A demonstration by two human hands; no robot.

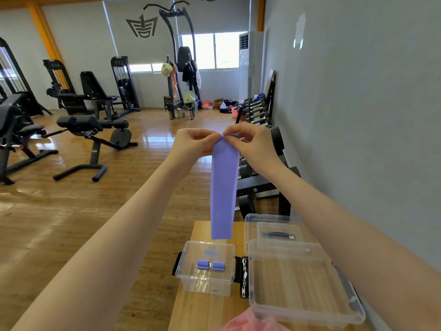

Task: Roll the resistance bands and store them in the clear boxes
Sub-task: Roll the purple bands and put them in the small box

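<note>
A: Where is the band?

B: The purple resistance band [224, 187] hangs straight down in the air, well above the wooden table [210, 306]. Its top edge is pinched between both hands, raised at arm's length. The rest of the strip falls flat below the grip, and its lower end sits in the frame just over the far edge of the table, above the small clear box [206, 268].

A: How do the hands hold it?

B: The left hand [194, 143] has its fingers curled in, thumb and fingertips clamped on the top left corner. The right hand [250, 142] pinches the top right corner the same way. The two sets of fingertips meet almost together at the top edge, where the band looks slightly bunched or folded over. I cannot tell how far it is rolled.

A: And the boxes?

B: The small clear box stands open on the table, almost directly beneath the hanging band. Inside lie two rolled purple bands [211, 265], side by side on its floor. Just to its right is a wide shallow clear tray [303, 304], and behind that another clear box [272, 225] holding a smaller clear container with something dark in it.

A: Anything else close by?

B: Some pink material [241, 323] shows at the bottom edge. A dumbbell rack [256, 111] runs along the grey wall on the right
</note>
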